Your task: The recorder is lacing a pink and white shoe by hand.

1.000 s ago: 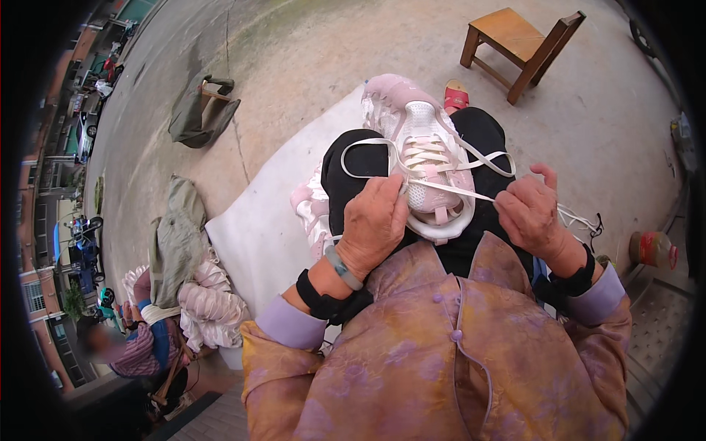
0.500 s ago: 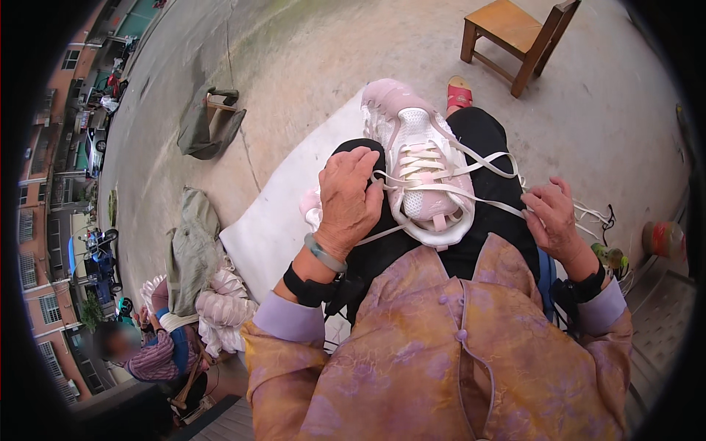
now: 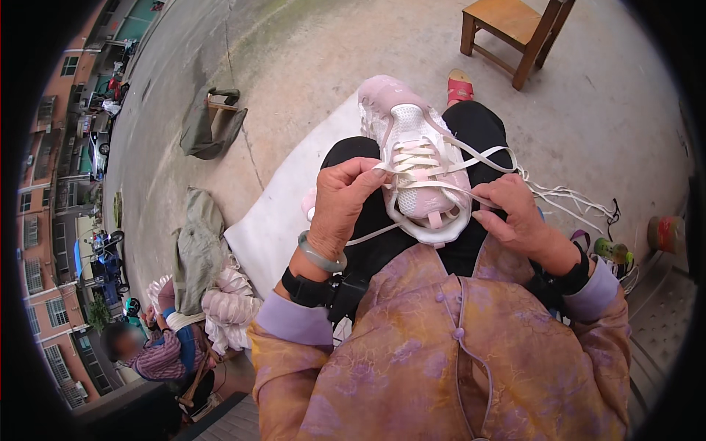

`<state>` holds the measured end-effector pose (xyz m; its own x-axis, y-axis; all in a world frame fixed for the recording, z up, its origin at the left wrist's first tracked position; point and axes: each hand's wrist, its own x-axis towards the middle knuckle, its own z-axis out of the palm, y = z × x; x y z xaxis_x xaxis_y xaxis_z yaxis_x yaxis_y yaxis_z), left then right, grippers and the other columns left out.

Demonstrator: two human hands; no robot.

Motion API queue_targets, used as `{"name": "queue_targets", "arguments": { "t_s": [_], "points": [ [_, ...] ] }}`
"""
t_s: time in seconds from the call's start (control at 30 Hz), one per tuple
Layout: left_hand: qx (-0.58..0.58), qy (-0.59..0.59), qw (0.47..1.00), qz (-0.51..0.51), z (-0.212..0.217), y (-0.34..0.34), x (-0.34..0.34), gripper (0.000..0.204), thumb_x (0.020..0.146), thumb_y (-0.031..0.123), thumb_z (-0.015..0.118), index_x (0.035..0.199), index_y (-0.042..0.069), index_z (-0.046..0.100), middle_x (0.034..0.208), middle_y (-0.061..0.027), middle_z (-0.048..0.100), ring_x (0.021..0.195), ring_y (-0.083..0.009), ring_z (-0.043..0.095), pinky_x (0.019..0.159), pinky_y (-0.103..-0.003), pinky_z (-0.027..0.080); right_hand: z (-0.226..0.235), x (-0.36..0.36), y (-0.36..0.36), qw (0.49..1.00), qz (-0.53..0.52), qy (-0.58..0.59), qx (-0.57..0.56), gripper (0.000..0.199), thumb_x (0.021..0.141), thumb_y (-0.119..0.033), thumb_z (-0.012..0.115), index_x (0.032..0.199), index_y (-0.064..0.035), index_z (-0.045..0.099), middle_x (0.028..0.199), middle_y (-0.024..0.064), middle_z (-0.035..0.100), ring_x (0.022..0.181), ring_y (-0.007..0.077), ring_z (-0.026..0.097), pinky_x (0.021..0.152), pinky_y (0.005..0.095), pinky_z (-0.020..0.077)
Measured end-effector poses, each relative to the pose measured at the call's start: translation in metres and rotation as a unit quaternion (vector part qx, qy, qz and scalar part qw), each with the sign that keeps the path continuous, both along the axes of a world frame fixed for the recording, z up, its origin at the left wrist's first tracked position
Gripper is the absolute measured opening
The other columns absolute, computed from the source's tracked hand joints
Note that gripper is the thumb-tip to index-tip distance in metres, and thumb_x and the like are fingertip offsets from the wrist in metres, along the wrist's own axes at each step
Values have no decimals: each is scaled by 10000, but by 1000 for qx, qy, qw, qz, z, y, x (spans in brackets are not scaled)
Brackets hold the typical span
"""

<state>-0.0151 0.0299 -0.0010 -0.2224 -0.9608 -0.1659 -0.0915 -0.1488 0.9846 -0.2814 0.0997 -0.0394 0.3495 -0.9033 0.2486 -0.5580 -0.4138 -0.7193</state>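
A pink and white sneaker (image 3: 423, 165) rests across my black-trousered thighs, its toe pointing away from me. Cream shoelace (image 3: 419, 158) crosses its tongue through the lower eyelets, and loose lengths loop out to the right. At the shoe's left edge, my left hand (image 3: 344, 195) pinches the lace between thumb and forefinger. To the right of the collar, my right hand (image 3: 515, 213) grips another stretch of the same lace, pulled across the tongue. Part of a second pale pink shoe shows behind my left wrist.
White sheeting (image 3: 276, 195) lies under the shoe and to its left. A wooden chair (image 3: 511, 29) stands at the far right. Spare laces (image 3: 566, 195), a green bottle (image 3: 614, 251) and a red-labelled container (image 3: 665, 234) are at the right. Another person (image 3: 162, 349) sits at lower left beside bundled shoes.
My right hand has moved left, closer to the shoe, and closed on the lace. My left hand has turned and now pinches the lace at the eyelet side.
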Motion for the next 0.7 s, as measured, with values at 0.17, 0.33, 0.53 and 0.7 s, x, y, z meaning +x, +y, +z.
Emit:
{"name": "queue_targets", "arguments": {
  "t_s": [0.17,0.33,0.53,0.7],
  "points": [
    [123,87,987,-57,4,-11,5,183,799,152,643,772,-26,676,729,-44,624,590,-74,487,550,-192,366,6,4,-5,989,-13,-104,103,243,752,-111,654,978,-41,603,800,100,603,719,252,574,671,334,436],
    [-88,-106,990,19,-2,-9,-10,178,818,193,639,789,18,655,855,-86,620,737,-180,537,685,-271,404,11,9,-11,970,8,-96,225,260,805,-173,639,1013,-29,581,794,136,613,665,270,606,566,324,460],
    [-476,-331,811,-80,13,12,-40,117,721,141,655,801,59,631,994,-118,598,967,-304,533,875,-415,346,13,35,-15,996,-34,30,-76,536,724,-238,683,1162,-7,477,851,138,596,658,267,614,531,333,469],
    [-430,-363,821,-99,-5,19,-57,119,725,130,638,803,41,639,1031,-133,583,1022,-328,505,917,-452,327,13,43,-19,989,-23,98,-104,475,714,-201,663,1109,-11,481,810,121,541,656,269,599,508,343,461]
  ]
}}
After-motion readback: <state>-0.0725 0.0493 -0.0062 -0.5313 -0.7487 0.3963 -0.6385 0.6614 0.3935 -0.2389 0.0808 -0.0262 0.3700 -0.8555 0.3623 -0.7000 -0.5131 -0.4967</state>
